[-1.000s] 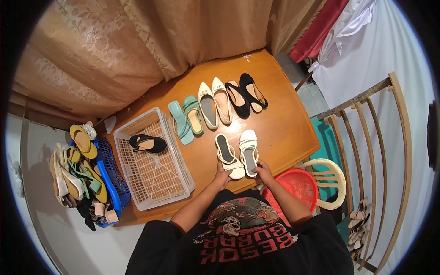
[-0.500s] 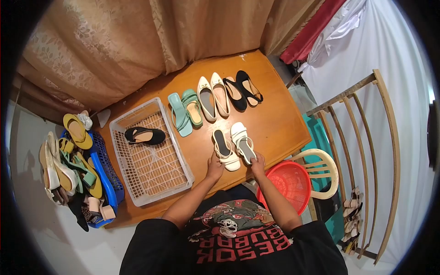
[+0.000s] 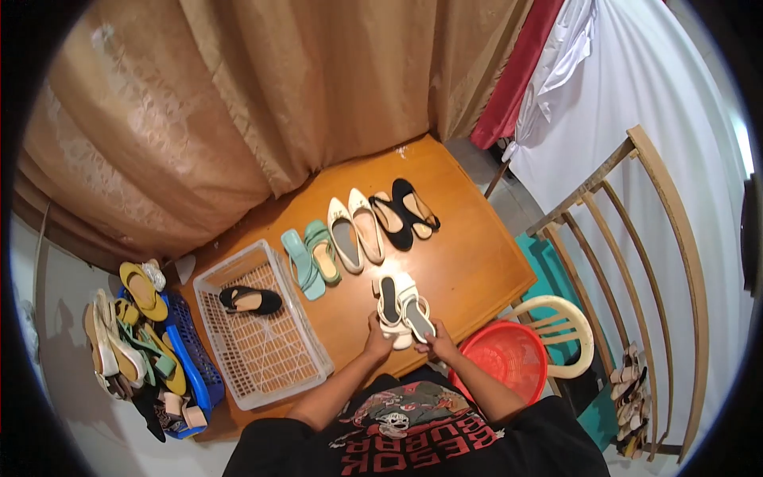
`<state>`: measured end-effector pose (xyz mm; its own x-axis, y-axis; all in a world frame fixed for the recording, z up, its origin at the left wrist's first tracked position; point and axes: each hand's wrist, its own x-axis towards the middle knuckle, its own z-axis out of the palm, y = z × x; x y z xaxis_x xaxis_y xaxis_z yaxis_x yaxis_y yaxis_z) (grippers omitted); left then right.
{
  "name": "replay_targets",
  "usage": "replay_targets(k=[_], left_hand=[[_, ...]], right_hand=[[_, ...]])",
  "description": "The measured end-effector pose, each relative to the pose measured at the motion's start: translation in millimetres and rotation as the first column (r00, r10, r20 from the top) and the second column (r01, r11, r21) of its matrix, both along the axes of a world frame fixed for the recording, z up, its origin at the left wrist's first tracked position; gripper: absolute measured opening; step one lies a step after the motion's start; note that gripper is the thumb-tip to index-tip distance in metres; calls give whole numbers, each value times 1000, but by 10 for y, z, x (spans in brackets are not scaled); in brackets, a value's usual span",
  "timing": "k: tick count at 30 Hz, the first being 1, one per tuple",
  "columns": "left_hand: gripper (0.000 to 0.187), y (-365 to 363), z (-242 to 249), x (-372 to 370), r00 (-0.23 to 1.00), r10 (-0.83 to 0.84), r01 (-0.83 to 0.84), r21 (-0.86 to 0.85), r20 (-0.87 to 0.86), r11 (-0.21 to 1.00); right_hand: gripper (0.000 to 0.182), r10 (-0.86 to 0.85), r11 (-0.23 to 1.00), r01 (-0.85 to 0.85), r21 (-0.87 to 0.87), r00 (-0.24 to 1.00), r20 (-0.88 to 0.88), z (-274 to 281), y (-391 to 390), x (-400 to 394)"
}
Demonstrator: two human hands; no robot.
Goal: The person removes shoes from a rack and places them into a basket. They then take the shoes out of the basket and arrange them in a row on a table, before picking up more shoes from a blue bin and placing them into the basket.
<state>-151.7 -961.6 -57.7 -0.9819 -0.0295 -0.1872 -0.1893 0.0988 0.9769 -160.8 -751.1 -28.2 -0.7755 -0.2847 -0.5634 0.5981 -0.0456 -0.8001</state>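
Note:
My left hand (image 3: 378, 337) is closed on a cream strappy sandal (image 3: 389, 291) with a dark insole, near the table's front edge. Gripped in my right hand (image 3: 439, 343) is a white sandal (image 3: 419, 317) with a grey insole, its end between the fingers. The two sandals lie side by side and overlap in this view. Beyond them stands a row of footwear: blue-green slides (image 3: 300, 263), a green sandal (image 3: 323, 253), cream pointed flats (image 3: 355, 225) and black slingbacks (image 3: 401, 216).
A white plastic crate (image 3: 316, 380) at left holds a black shoe (image 3: 251, 300). Further left, a blue basket (image 3: 208, 381) is heaped with shoes. A red basket (image 3: 509, 358) sits on a cream chair (image 3: 582, 334) at right, beside a wooden rack (image 3: 690, 318).
Both hands have drawn the two sandals closer together and nearer to my body. The camera view has tilted upward, so the table appears lower.

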Motion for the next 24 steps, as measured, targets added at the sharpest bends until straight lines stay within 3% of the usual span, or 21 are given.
replay_targets(k=[2, 4, 6, 12, 17, 24], left_hand=[[98, 90, 717, -48, 943, -94, 15, 241, 318, 970], [108, 159, 735, -66, 951, -238, 159, 346, 199, 925], [110, 289, 723, -35, 908, -244, 116, 356, 340, 927], [100, 749, 677, -233, 894, -278, 45, 547, 352, 836], [94, 1185, 656, -767, 876, -336, 53, 622, 347, 781], [88, 1877, 778, -1913, 855, -354, 17, 659, 380, 752]], right_hand=[[41, -73, 994, 80, -78, 993, 88, -117, 57, -5], [41, -69, 993, 77, -88, 993, 96, -118, 156, -67], [40, -67, 993, 79, -92, 989, 130, -135, 301, 36], [37, -282, 945, 273, -178, 959, -27, -127, 785, -110], [40, -400, 914, 390, -110, 913, -79, -67, 1265, -750], [36, -357, 920, 379, 97, 915, -189, 41, 1656, -2017]])
